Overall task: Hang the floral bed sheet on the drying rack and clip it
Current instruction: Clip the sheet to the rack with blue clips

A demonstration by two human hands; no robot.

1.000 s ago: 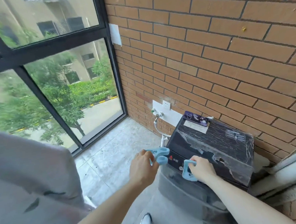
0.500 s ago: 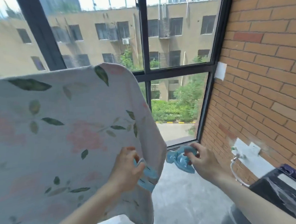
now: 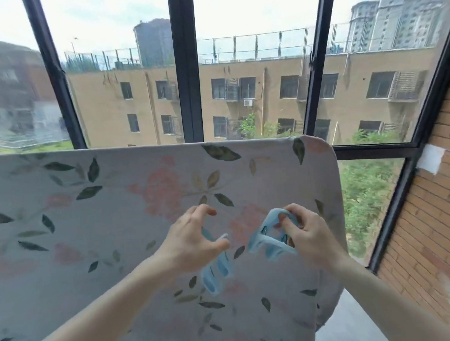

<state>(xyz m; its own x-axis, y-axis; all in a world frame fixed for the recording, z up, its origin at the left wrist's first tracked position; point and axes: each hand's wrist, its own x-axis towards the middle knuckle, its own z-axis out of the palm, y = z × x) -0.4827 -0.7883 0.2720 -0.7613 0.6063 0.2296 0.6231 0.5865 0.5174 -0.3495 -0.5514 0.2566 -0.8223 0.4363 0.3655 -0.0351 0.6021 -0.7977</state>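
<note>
- The floral bed sheet hangs draped across the near part of the scene, its top edge running level from the left side to a rounded corner on the right; the rack beneath it is covered and cannot be seen.
- The cloth is pale, printed with pink flowers and dark green leaves, and falls down past the bottom of the view.
- The left hand is held up in front of the sheet, thumb and palm grasping a light blue clip that hangs down below the palm, while the upper fingers arch loosely above it.
- The right hand is just to the right, its fingers curled through and around a second blue clip, whose open end points left toward the other hand.
- The two clips are near each other but apart; neither is fastened onto the sheet's edge.
- Both bare forearms reach in from the near edge of the view.
- Behind the sheet stands a black-framed window, with a tan apartment building far beyond.
- A brick wall runs along the right side, with a white patch on it just beside the window frame.
</note>
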